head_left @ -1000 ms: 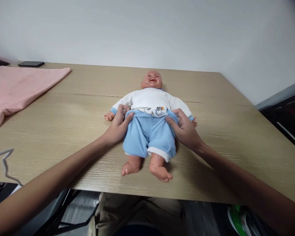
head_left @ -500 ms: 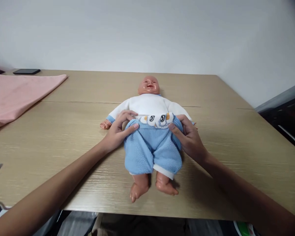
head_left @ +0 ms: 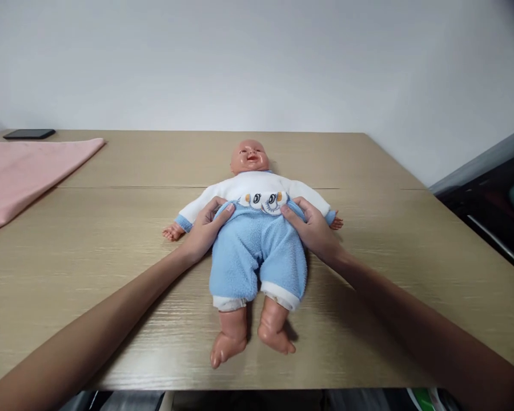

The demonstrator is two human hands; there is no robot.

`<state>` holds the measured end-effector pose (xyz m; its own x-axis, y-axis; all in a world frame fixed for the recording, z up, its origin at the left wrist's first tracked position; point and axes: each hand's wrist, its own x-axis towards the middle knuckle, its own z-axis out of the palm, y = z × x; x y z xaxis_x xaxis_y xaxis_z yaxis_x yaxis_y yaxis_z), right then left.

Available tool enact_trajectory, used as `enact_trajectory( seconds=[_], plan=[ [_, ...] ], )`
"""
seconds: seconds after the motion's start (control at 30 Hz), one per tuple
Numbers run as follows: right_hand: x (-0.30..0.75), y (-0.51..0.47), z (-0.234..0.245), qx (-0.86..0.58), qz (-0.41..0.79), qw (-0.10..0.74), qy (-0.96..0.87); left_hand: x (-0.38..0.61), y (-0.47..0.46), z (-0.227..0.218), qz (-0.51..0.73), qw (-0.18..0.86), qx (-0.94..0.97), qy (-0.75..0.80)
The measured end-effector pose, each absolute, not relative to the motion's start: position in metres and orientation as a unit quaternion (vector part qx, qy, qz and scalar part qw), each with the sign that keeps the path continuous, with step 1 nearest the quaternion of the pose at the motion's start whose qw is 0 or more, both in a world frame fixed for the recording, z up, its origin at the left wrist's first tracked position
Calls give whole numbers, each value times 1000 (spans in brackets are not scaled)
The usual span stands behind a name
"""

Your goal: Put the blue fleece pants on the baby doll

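Note:
A baby doll [head_left: 251,155] lies on its back in the middle of the wooden table [head_left: 368,240], head away from me. It wears a white top [head_left: 257,187] and light blue fleece trousers [head_left: 257,251]. My left hand [head_left: 205,228] pinches the trousers' waistband at the doll's left-of-frame hip. At the other hip my right hand [head_left: 312,228] grips the same waistband. Both of the doll's bare feet stick out toward the table's near edge.
A pink cloth [head_left: 21,171] is spread at the far left of the table. A dark phone [head_left: 28,134] lies beyond it by the white wall. A dark shelf or rack [head_left: 497,211] stands to the right of the table.
The trousers' waistband sits higher on the doll's belly than a second ago, with both hands still holding it. The doll's legs now stretch out further toward me.

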<state>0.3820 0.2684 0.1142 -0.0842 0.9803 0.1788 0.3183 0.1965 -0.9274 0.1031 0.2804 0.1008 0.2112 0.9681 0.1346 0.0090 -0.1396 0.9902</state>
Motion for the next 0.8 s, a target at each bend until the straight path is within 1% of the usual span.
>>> enact_trajectory(
  seconds=[0.07,0.13,0.23,0.27,0.33,0.4,0.5,0.6,0.67,0.73,0.8],
  plan=[
    [394,266,115,-504,408,418,-636,91,283,102,443,528,608,394],
    [411,266,116,-482,468,376,-638,74,286,105,363,556,658,355],
    [441,265,120,-422,551,268,-668,48,291,109,228,577,729,289],
    [449,265,121,-398,560,226,-691,43,292,111,208,575,740,280],
    [460,263,122,-369,543,186,-731,37,291,113,204,575,742,277],
    [461,260,119,-357,534,193,-742,38,289,113,217,590,722,290],
    [451,254,110,-366,571,230,-698,47,285,108,272,622,655,331],
    [435,250,99,-402,623,311,-595,59,282,101,350,684,525,365],
    [426,248,92,-405,655,364,-524,66,279,99,372,727,447,365],
    [420,247,87,-407,674,388,-479,71,277,98,377,739,424,363],
    [417,246,84,-431,669,397,-458,74,275,100,386,726,438,362]
  ],
)
